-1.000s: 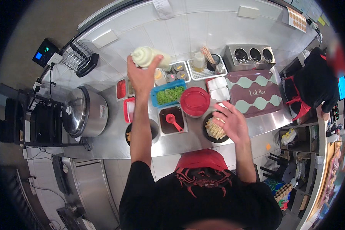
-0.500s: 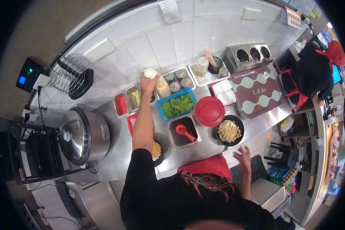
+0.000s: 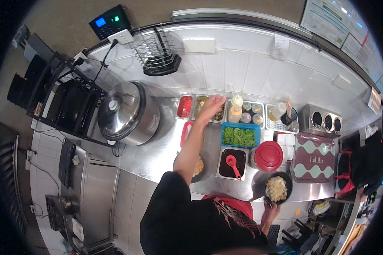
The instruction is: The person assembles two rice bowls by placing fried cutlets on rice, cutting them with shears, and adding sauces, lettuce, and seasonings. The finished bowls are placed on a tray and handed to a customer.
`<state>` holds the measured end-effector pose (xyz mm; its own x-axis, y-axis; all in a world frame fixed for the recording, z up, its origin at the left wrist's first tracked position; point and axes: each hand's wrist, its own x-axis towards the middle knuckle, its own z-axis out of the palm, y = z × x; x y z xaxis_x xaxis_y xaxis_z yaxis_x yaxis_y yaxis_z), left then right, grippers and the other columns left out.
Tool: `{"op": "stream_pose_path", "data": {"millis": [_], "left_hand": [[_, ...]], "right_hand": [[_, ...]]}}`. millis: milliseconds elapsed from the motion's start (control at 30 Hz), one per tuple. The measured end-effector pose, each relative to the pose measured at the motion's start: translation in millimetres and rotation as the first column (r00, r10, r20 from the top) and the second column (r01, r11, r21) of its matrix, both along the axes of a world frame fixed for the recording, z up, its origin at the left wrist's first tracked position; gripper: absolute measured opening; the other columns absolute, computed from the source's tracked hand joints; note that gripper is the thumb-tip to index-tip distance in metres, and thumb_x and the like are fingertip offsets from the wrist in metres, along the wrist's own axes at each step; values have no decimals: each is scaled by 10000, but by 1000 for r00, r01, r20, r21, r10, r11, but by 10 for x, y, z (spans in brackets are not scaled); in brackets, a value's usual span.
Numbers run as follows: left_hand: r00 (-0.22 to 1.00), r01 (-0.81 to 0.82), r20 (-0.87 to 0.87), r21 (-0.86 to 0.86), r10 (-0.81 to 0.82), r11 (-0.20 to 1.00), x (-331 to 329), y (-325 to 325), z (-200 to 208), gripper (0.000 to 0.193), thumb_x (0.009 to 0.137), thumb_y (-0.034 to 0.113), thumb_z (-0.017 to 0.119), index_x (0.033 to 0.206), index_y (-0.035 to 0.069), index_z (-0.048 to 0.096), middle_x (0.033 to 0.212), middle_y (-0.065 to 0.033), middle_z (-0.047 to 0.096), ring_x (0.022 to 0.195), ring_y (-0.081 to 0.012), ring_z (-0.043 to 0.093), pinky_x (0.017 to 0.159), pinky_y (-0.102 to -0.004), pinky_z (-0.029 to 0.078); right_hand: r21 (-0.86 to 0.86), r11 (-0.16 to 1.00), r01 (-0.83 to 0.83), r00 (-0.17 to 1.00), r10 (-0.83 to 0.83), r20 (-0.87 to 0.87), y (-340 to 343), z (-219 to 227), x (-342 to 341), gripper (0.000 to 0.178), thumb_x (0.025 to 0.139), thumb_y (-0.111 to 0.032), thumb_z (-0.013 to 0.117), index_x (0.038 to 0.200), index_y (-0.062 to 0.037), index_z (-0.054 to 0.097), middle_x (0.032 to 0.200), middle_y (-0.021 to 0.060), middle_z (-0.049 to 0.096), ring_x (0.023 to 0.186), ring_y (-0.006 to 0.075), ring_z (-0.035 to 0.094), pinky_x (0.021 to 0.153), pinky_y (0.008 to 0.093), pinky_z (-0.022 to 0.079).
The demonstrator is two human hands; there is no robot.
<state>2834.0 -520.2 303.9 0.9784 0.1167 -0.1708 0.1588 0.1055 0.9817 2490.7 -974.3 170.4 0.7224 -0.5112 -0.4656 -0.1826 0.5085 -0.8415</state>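
My left hand (image 3: 214,106) is empty and reaches over the small steel pans, its fingers stretched out toward the squeeze bottles. A white-topped bottle (image 3: 237,100) stands just beside it, behind an orange-yellow sauce bottle (image 3: 234,114). At the counter's front edge my right hand (image 3: 271,210) grips a black bowl (image 3: 290,185) from below. The food in the bowl (image 3: 277,189) is pale and drizzled with sauce. Under my left forearm sits a second dark bowl with golden pieces (image 3: 198,167), partly hidden by the arm.
A blue tub of lettuce (image 3: 240,136), a dark sauce pan with a red ladle (image 3: 232,161) and a red-lidded container (image 3: 268,156) fill the counter's middle. A large cooker (image 3: 125,112) stands left. Right are a patterned box (image 3: 314,163), a steel holder (image 3: 321,121) and another person (image 3: 361,165).
My left hand has let go of the white-topped squeeze bottle, which now stands among the others. My right hand, formerly free, has taken hold of the drizzled bowl. The view has shifted left.
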Motion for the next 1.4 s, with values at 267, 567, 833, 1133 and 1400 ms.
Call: {"op": "stream_pose_path", "data": {"millis": [267, 567, 833, 1133, 1400], "left_hand": [[928, 371, 137, -412, -346, 832, -1962, -688, 165, 639, 1036, 475, 465, 1440, -20, 434, 1413, -205, 532, 1277, -336, 563, 1072, -488, 464], [991, 135, 100, -767, -91, 628, -2174, -723, -235, 837, 968, 643, 467, 1545, 67, 278, 1535, -109, 403, 1392, -307, 427, 1115, -527, 396], [813, -502, -113, -633, 572, 589, -2446, 655, -322, 738, 894, 490, 577, 1433, 2, 445, 1428, -137, 499, 1327, -321, 472, 1115, -487, 372], [661, -598, -60, -644, 748, 477, -2884, 1120, -446, 838, 827, 489, 624, 1479, 18, 386, 1431, -151, 498, 1298, -314, 510, 1072, -472, 435], [613, -696, -165, -575, 773, 429, -3132, 1162, -590, 886, 807, 546, 596, 1500, 41, 374, 1471, -145, 473, 1343, -331, 475, 1095, -501, 412]], "right_hand": [[-525, 834, -170, 985, 131, -112, -448, 1888, 136, 574, 989, -230, 527, 1481, 9, 354, 1281, 164, 564, 1057, 260, 638, 807, 401, 584], [-311, 541, -781, 574, 819, -18, 1490, 2522, 1800, 391, 946, -77, 510, 1312, 61, 499, 1102, 158, 674, 911, 217, 698, 735, 336, 616], [40, -151, -988, -145, 983, 115, 3388, 1738, 2596, 356, 1015, -192, 538, 1298, 3, 444, 1273, 169, 562, 806, 259, 713, 661, 360, 649], [-606, -480, -634, 357, 514, -780, 4431, 320, 4043, 433, 949, -241, 530, 1244, 75, 503, 1218, 307, 623, 1128, 436, 642, 955, 520, 524], [-425, -861, -278, 163, 394, -905, 4606, 159, 4534, 231, 863, -146, 625, 968, 29, 733, 1038, 217, 727, 1016, 330, 715, 871, 429, 580]]}}
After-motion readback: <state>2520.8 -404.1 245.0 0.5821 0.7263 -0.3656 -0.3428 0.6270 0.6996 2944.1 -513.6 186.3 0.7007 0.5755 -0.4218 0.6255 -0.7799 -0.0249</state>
